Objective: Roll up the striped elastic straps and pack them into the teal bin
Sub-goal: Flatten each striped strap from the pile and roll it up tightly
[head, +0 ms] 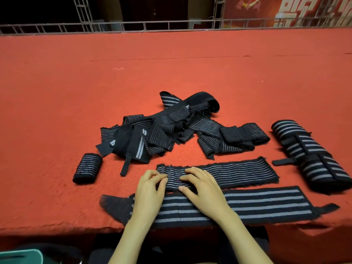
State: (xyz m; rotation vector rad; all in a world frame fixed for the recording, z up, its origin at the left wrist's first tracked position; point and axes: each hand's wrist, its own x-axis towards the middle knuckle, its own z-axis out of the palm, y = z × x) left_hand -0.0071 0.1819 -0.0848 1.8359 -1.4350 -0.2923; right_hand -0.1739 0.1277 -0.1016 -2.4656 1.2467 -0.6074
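Head view: left hand (150,189) and right hand (203,187) pinched the rolled end of the strap (238,173). It seemed soft, springy, best held there.

The worktop (171,63) is covered in plain orange-red felt. At 6 o'clock lies a flat strap (266,204), black with four broad grey stripes along its length. Just beyond it, the thin-lined strap (238,173) is black with many fine pale grey lines. The small roll (87,168) at 8 o'clock has the same fine lines on black. The rolled bundle (312,159) at 3 o'clock is black with broad grey stripes. The strap pile (171,126) at centre mixes both patterns. The bin (21,256) at 7 o'clock is teal. At 1 o'clock a banner (295,10) is red with white characters.
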